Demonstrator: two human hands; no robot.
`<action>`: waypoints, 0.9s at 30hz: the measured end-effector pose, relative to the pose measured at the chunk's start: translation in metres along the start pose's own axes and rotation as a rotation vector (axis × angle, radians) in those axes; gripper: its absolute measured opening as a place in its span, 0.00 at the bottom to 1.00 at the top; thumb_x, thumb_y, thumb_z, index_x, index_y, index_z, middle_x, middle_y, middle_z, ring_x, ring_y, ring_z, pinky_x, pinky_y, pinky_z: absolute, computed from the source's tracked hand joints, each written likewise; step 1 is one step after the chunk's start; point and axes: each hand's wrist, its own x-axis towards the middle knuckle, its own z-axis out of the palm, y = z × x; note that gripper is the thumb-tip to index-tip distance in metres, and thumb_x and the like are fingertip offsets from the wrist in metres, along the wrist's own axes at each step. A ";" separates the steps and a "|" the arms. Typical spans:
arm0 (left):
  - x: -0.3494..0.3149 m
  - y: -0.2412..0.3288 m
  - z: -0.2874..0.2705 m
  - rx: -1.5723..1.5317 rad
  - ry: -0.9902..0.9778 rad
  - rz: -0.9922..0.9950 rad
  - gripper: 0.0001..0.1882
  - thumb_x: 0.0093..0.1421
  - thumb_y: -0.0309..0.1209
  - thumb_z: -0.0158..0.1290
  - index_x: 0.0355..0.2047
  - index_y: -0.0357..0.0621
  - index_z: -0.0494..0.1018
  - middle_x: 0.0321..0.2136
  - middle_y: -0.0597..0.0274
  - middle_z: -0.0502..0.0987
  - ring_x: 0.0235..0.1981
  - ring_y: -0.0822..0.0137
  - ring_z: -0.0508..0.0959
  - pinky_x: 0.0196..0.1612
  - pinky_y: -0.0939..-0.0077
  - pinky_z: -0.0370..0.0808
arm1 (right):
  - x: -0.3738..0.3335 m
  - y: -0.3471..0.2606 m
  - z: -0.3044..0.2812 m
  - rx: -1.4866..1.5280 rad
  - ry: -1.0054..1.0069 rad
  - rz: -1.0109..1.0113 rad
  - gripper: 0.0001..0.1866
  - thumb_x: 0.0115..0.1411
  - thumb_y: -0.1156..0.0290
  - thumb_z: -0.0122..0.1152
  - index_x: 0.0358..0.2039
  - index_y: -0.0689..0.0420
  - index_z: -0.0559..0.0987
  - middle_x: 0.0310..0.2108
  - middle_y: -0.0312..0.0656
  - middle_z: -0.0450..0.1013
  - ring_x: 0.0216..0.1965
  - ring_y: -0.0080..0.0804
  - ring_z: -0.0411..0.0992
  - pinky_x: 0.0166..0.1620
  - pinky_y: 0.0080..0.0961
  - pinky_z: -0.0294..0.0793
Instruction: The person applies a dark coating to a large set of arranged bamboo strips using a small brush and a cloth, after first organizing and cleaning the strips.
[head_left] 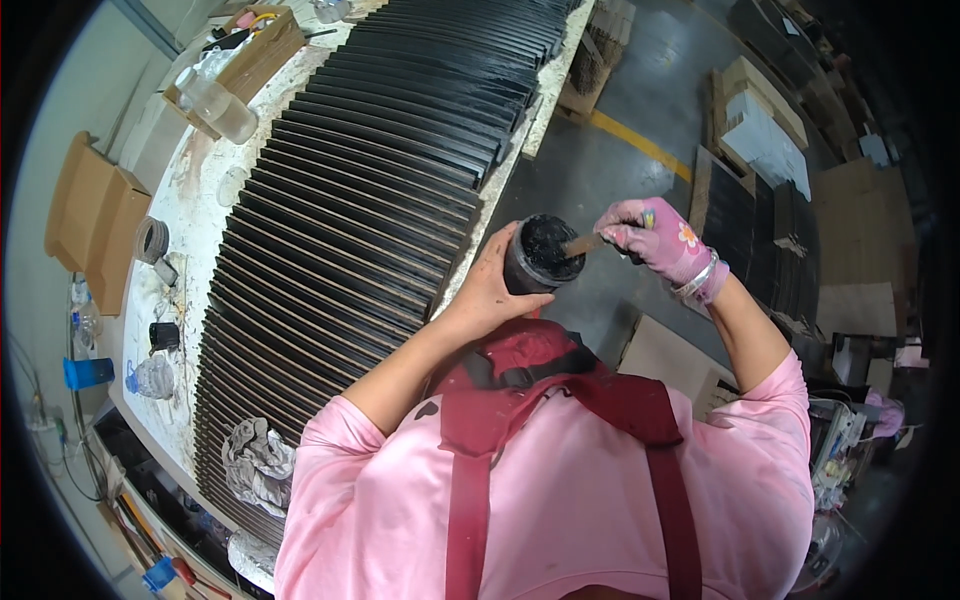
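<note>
One jar (514, 268) of black paste (541, 233), stick (582, 244) at mouth

No words, labels, brand names, numbers or signs can be read anywhere in this wide, downward view; any small markings are too blurred to make out.

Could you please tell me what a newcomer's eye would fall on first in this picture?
Most likely the long row of thin black strips, packed side by side along the worktable from the lower left to the top centre. Next, near the centre, comes the dark jar of black substance in the bare left hand, with the pink-gloved right hand holding a flat brown stick at its mouth.
</note>
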 end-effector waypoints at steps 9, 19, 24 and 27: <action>0.015 0.004 -0.001 -0.007 0.101 -0.076 0.55 0.39 0.40 0.69 0.61 0.28 0.50 0.57 0.42 0.60 0.61 0.53 0.60 0.63 0.69 0.56 | 0.008 -0.003 -0.005 0.222 0.021 0.097 0.12 0.60 0.67 0.55 0.35 0.64 0.78 0.22 0.31 0.68 0.24 0.16 0.64 0.29 0.17 0.66; 0.099 0.020 0.029 0.144 0.160 0.032 0.49 0.41 0.35 0.68 0.59 0.34 0.53 0.56 0.45 0.61 0.59 0.53 0.62 0.62 0.68 0.58 | 0.043 0.029 -0.078 -0.596 -0.183 -0.523 0.09 0.51 0.71 0.55 0.35 0.52 0.77 0.27 0.40 0.70 0.32 0.41 0.72 0.35 0.33 0.72; 0.160 0.036 0.062 0.137 0.177 0.112 0.49 0.42 0.34 0.68 0.59 0.35 0.53 0.55 0.46 0.61 0.58 0.51 0.63 0.61 0.67 0.60 | 0.054 0.052 -0.152 -0.591 0.043 -0.414 0.09 0.53 0.70 0.53 0.33 0.53 0.79 0.29 0.40 0.73 0.33 0.40 0.74 0.36 0.31 0.73; 0.194 0.043 0.078 0.139 0.189 0.137 0.47 0.41 0.33 0.68 0.58 0.35 0.54 0.54 0.46 0.61 0.57 0.50 0.64 0.59 0.66 0.63 | 0.061 0.073 -0.167 -0.653 -0.070 -0.462 0.08 0.52 0.70 0.55 0.33 0.52 0.79 0.28 0.39 0.73 0.32 0.40 0.74 0.35 0.31 0.73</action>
